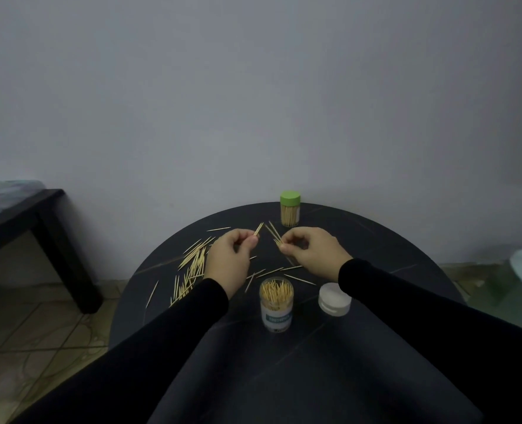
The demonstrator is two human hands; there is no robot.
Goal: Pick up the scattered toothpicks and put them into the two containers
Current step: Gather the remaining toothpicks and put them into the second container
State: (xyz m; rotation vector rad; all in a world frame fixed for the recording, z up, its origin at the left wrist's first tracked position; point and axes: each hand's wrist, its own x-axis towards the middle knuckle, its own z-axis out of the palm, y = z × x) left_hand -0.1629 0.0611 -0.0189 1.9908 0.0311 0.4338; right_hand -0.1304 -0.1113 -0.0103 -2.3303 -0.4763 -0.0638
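Both hands gather toothpicks above the round dark surface (pixel 376 249).

The left hand (pixel 227 264) and right hand (pixel 315 254) each pinch a small bundle in narrow fingers, likely collecting several before dropping them into the open jar (pixel 276 304) nearby; the scattered toothpicks (pixel 192 264) lie left, and the green-lidded jar (pixel 290 209) stands behind.

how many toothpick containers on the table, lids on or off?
2. Green-lidded container stands closed at the table's far edge. Open container stands near the person, between the arms, its white lid lying just right of it.
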